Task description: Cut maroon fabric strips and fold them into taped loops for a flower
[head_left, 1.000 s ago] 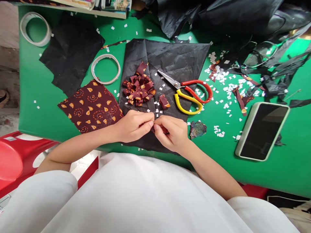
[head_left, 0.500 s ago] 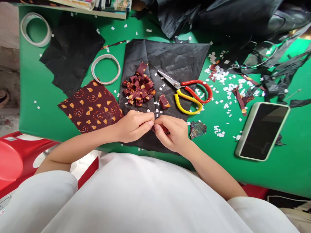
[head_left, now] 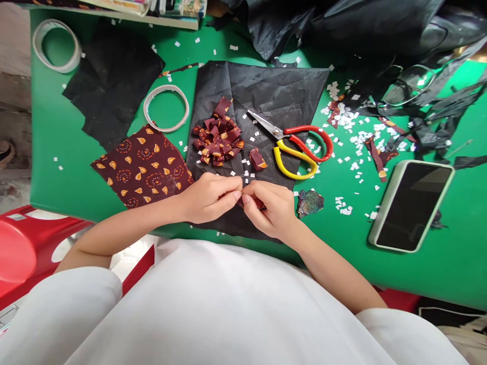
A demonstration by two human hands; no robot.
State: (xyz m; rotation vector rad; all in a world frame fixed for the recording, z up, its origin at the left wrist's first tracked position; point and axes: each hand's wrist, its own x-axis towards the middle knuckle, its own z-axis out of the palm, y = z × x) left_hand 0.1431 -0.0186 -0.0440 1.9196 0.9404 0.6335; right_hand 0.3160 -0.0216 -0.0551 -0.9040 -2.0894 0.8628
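Observation:
Fingertip to fingertip, my left hand [head_left: 215, 197] and my right hand [head_left: 272, 207] pinch a small maroon fabric piece [head_left: 259, 203], mostly hidden by my fingers. Both are closed, just above the near part of a black sheet [head_left: 262, 94]. Beyond them on this sheet lies a pile of looped maroon fabric pieces [head_left: 218, 139] with orange marks. One loose maroon piece [head_left: 257, 159] lies to its right. Scissors [head_left: 280, 133] with one red and one yellow handle rest with blades slightly apart, pointing to the far left. A patterned maroon cloth square [head_left: 146, 170] lies beside my left hand.
The green table [head_left: 335, 268] bears two tape rolls [head_left: 184, 114] at the left, another black sheet [head_left: 114, 76] and scattered white paper bits [head_left: 355, 137]. To the right are a phone [head_left: 413, 205], glasses [head_left: 409, 83] and black scraps. A shimmery dark scrap [head_left: 310, 203] lies near my right hand.

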